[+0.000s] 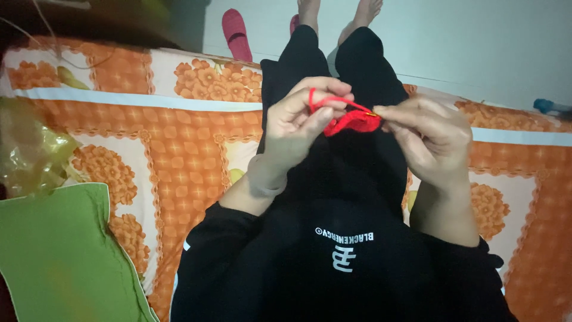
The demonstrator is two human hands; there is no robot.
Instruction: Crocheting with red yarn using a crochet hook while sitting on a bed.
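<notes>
over the lap, left hand (296, 122) pinches red crochet piece (353, 123); right hand (430, 138) grips a mostly hidden hook.

Small red crochet piece (353, 123) pinched between left hand (298, 122) and right hand (432, 134), red yarn (325, 100) looped over left fingers, orange floral bedsheet (179, 149) beneath the piece, green pillow (59, 256) far left of it

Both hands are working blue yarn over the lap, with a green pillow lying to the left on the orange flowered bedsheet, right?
Not quite: the yarn is red, not blue, as the head view shows. The rest holds: the left hand and right hand work it over the lap, and a green pillow lies to the left on the orange flowered bedsheet.
</notes>
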